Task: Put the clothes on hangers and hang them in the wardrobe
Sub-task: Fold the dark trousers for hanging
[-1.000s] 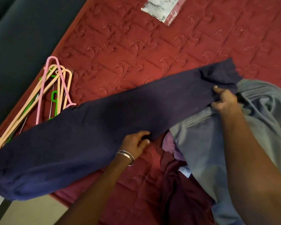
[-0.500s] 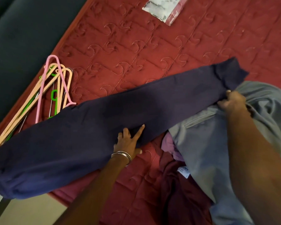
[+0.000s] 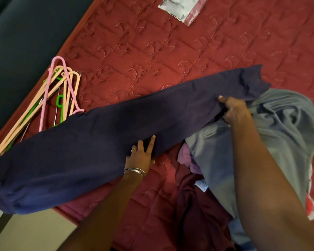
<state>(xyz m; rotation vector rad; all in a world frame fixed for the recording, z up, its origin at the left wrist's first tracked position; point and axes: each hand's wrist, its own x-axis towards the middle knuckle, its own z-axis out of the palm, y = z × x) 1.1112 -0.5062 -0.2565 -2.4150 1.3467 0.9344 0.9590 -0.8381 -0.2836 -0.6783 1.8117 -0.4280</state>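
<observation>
Currently: navy trousers (image 3: 101, 145) lie folded lengthwise across red quilted bed (image 3: 170, 57), one end over bed edge, other end against grey garment (image 3: 279, 127). Your left hand (image 3: 140, 154) presses flat, fingers straight, on near edge mid-length: judged to pin fold. Your right hand (image 3: 234, 110) pinches far-end fabric, fingers curled, likely to tension it. Hangers (image 3: 49, 104) lie unused just beside trousers. Versus a second ago: left fingers uncurled, now flat; right grip shifted along edge.

bare quilt (image 3: 170, 57) beyond, hangers (image 3: 62, 98) left
</observation>
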